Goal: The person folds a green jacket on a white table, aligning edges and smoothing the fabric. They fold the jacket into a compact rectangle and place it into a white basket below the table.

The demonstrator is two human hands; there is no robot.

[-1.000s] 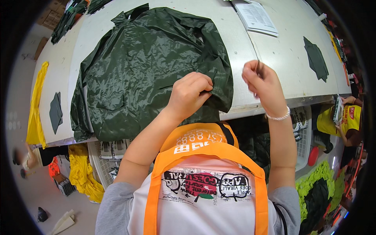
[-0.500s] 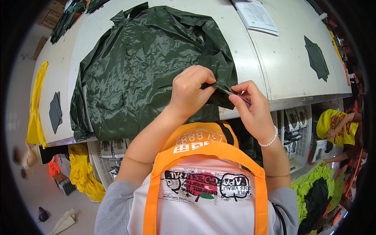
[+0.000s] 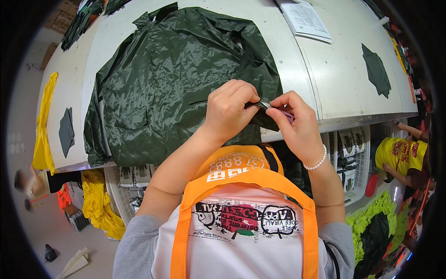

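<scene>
A dark green, shiny rain jacket (image 3: pixel 176 69) lies spread on the pale worktable, its collar at the far side. My left hand (image 3: pixel 231 108) is closed, pinching the edge of the jacket's right-side sleeve between thumb and forefinger. Close beside it, my right hand (image 3: pixel 297 123) grips a small metal tool with a purplish handle, which looks like thread snips (image 3: pixel 289 116). The bright metal tip meets the green fabric between my two hands. My fingers partly hide the tool, so its full shape does not show.
Flat dark green fabric pieces lie at left (image 3: pixel 66 132) and right (image 3: pixel 375 70). A paper stack (image 3: pixel 305 21) sits far right; yellow fabric (image 3: pixel 45 125) hangs at left. White baskets (image 3: pixel 354 183) stand under the table's front edge. A person in yellow (image 3: pixel 400 156) is at right.
My right hand has shifted slightly left and up, bringing the tool's tip closer to my left fingers. My left hand still pinches the fabric. The person in yellow has shifted posture.
</scene>
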